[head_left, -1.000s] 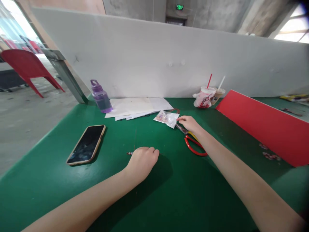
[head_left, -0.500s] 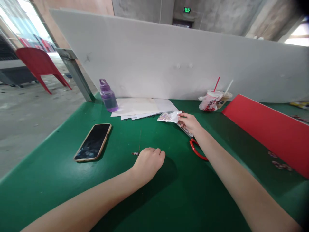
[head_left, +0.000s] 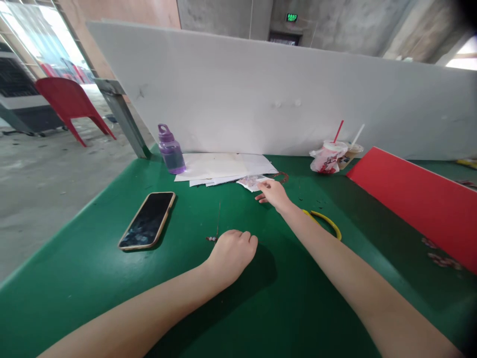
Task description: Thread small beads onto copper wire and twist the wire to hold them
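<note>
My left hand [head_left: 234,253] is closed above the green table, its fingers curled under. A thin wire with a few small beads [head_left: 211,239] sticks out beside it on the left. Farther forward, my right hand [head_left: 273,193] pinches the right edge of a small clear plastic bag [head_left: 250,182], whose contents are too small to make out. Behind that hand lies a coil of brown wire [head_left: 284,177]. Yellow curved tool handles [head_left: 330,223] show beside my right forearm, which covers the rest of the tool.
A phone [head_left: 148,221] lies at the left. White papers [head_left: 223,166] and a purple bottle [head_left: 172,155] stand before a white panel [head_left: 231,89]. Bagged drink cups [head_left: 328,158] are at the back right, near a red board [head_left: 417,199] with beaded pieces [head_left: 445,261] by it.
My right hand has moved left with the bag, which now lies flatter by the papers. The red handles are out of sight, and yellow handles and the brown coil show. My left hand stays put.
</note>
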Motion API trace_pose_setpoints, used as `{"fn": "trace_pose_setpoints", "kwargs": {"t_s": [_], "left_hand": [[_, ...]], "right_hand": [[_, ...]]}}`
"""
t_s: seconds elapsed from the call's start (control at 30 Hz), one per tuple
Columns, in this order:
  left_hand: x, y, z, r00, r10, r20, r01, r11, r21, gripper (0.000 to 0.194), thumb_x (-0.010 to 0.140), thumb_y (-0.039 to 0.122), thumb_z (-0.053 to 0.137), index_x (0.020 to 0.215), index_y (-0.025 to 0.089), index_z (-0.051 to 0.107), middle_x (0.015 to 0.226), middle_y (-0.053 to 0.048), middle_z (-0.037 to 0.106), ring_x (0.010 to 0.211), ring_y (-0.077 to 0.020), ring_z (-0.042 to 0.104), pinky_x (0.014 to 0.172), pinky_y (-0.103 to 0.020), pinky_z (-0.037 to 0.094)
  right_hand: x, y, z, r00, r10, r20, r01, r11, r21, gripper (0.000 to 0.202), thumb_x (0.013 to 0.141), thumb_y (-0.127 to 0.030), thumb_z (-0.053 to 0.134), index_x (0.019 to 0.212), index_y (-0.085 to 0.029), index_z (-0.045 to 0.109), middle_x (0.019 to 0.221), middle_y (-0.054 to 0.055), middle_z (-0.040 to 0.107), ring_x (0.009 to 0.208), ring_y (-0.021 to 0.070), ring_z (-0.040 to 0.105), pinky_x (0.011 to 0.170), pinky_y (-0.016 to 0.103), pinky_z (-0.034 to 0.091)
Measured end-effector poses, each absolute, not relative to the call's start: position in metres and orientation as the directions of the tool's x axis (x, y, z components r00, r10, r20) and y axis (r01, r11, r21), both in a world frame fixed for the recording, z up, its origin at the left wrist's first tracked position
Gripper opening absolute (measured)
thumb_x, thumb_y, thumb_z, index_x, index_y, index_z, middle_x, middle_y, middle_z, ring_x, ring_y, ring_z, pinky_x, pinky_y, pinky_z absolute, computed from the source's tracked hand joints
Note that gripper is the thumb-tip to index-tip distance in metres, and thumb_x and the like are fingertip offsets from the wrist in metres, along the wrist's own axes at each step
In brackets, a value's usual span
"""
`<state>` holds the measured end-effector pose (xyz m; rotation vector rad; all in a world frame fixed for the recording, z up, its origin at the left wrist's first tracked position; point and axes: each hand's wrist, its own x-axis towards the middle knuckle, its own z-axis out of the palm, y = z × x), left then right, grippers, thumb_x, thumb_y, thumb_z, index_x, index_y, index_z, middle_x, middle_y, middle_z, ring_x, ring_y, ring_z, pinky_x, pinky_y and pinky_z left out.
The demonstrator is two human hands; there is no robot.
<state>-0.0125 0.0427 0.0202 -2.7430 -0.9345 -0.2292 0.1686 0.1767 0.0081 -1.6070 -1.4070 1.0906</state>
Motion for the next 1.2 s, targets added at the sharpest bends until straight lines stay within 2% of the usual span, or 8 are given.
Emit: {"fn": "trace_pose_setpoints", "kwargs": {"t_s": [0.2, 0.43, 0.5, 0.57, 0.63, 0.73, 0.9, 1.2], "left_hand": [[-0.013, 0.042, 0.021, 0.786, 0.582, 0.211, 0.616, -0.766, -0.183, 0.019, 0.073, -0.002, 0.044, 0.068, 0.014, 0.053, 0.060, -0.005, 0.057, 0.055, -0.0197, 0.057, 0.049, -0.030, 0.044], [-0.013, 0.040, 0.024, 0.783, 0.583, 0.215, 0.619, -0.760, -0.196, 0.021, 0.069, -0.005, 0.043, 0.068, 0.014, 0.052, 0.060, -0.005, 0.056, 0.055, -0.0204, 0.057, 0.047, -0.030, 0.043], [-0.012, 0.040, 0.023, 0.785, 0.580, 0.216, 0.617, -0.762, -0.196, 0.021, 0.068, -0.005, 0.043, 0.068, 0.014, 0.052, 0.060, -0.004, 0.056, 0.055, -0.0204, 0.057, 0.048, -0.030, 0.044], [-0.012, 0.041, 0.023, 0.787, 0.577, 0.219, 0.615, -0.763, -0.198, 0.021, 0.069, -0.005, 0.043, 0.068, 0.014, 0.052, 0.060, -0.004, 0.056, 0.055, -0.0202, 0.057, 0.048, -0.030, 0.044], [-0.012, 0.041, 0.022, 0.787, 0.575, 0.224, 0.615, -0.763, -0.200, 0.020, 0.070, -0.003, 0.043, 0.068, 0.015, 0.052, 0.061, -0.004, 0.056, 0.055, -0.0201, 0.057, 0.049, -0.030, 0.044], [-0.012, 0.041, 0.022, 0.786, 0.572, 0.234, 0.615, -0.762, -0.204, 0.020, 0.072, -0.003, 0.043, 0.068, 0.015, 0.052, 0.060, -0.003, 0.055, 0.055, -0.0198, 0.057, 0.049, -0.030, 0.044], [-0.011, 0.042, 0.020, 0.792, 0.558, 0.250, 0.607, -0.764, -0.219, 0.021, 0.069, -0.005, 0.042, 0.067, 0.015, 0.051, 0.060, -0.003, 0.055, 0.054, -0.0195, 0.056, 0.049, -0.030, 0.045], [-0.012, 0.042, 0.020, 0.798, 0.538, 0.272, 0.597, -0.769, -0.229, 0.022, 0.067, -0.005, 0.041, 0.065, 0.015, 0.050, 0.058, -0.003, 0.055, 0.052, -0.0185, 0.055, 0.049, -0.030, 0.045]], "right_hand": [[0.169, 0.169, -0.004, 0.027, 0.991, -0.128, 0.521, -0.123, -0.845, 0.030, 0.088, -0.033, 0.050, 0.112, -0.016, 0.052, 0.114, 0.008, 0.054, 0.096, 0.0181, 0.056, 0.081, 0.038, 0.049], [0.180, 0.136, -0.003, 0.013, 0.999, 0.033, 0.685, 0.015, -0.728, 0.032, 0.087, -0.033, 0.051, 0.113, -0.015, 0.051, 0.113, 0.007, 0.054, 0.096, 0.0187, 0.056, 0.081, 0.039, 0.049], [0.181, 0.124, -0.002, -0.027, 0.995, 0.095, 0.700, 0.086, -0.709, 0.030, 0.086, -0.033, 0.052, 0.110, -0.014, 0.053, 0.111, 0.007, 0.056, 0.096, 0.0181, 0.056, 0.082, 0.039, 0.048], [0.183, 0.112, -0.002, -0.054, 0.988, 0.143, 0.706, 0.140, -0.694, 0.026, 0.075, -0.028, 0.064, 0.099, -0.017, 0.062, 0.103, 0.006, 0.063, 0.094, 0.0204, 0.059, 0.086, 0.036, 0.046], [0.184, 0.103, -0.001, -0.074, 0.980, 0.183, 0.712, 0.181, -0.678, 0.025, 0.071, -0.022, 0.065, 0.096, -0.019, 0.065, 0.101, 0.005, 0.066, 0.096, 0.0223, 0.059, 0.087, 0.036, 0.045], [0.186, 0.094, -0.002, -0.101, 0.971, 0.217, 0.722, 0.221, -0.655, 0.024, 0.072, -0.023, 0.063, 0.095, -0.020, 0.066, 0.096, 0.006, 0.068, 0.094, 0.0243, 0.061, 0.084, 0.037, 0.045], [0.186, 0.091, -0.003, -0.138, 0.958, 0.250, 0.742, 0.267, -0.615, 0.030, 0.075, -0.027, 0.060, 0.103, -0.018, 0.064, 0.103, 0.008, 0.067, 0.098, 0.0259, 0.060, 0.085, 0.037, 0.045], [0.188, 0.092, -0.005, -0.172, 0.954, 0.247, 0.768, 0.287, -0.573, 0.024, 0.078, -0.036, 0.058, 0.092, -0.019, 0.067, 0.090, 0.006, 0.069, 0.087, 0.0242, 0.063, 0.077, 0.034, 0.045]]}}
